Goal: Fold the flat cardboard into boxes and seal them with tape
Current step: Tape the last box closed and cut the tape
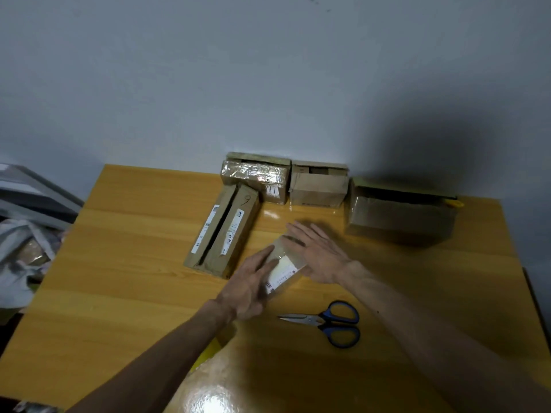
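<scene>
A small cardboard box (284, 268) with a white label and glossy tape lies in the middle of the wooden table (119, 263). My left hand (253, 286) presses flat against its left side, fingers straight. My right hand (316, 248) lies flat over its right side and top, fingers spread toward the far left. Both hands are blurred. Blue-handled scissors (331, 321) lie shut on the table just near of the box. A shiny roll of tape (214, 389) sits at the near edge under my left forearm.
A long flat box (223, 232) lies left of my hands. Three folded boxes stand along the wall: a taped one (256, 174), a plain one (317, 186), a larger one (399, 214). Bags and clutter (24, 248) lie off the table's left edge.
</scene>
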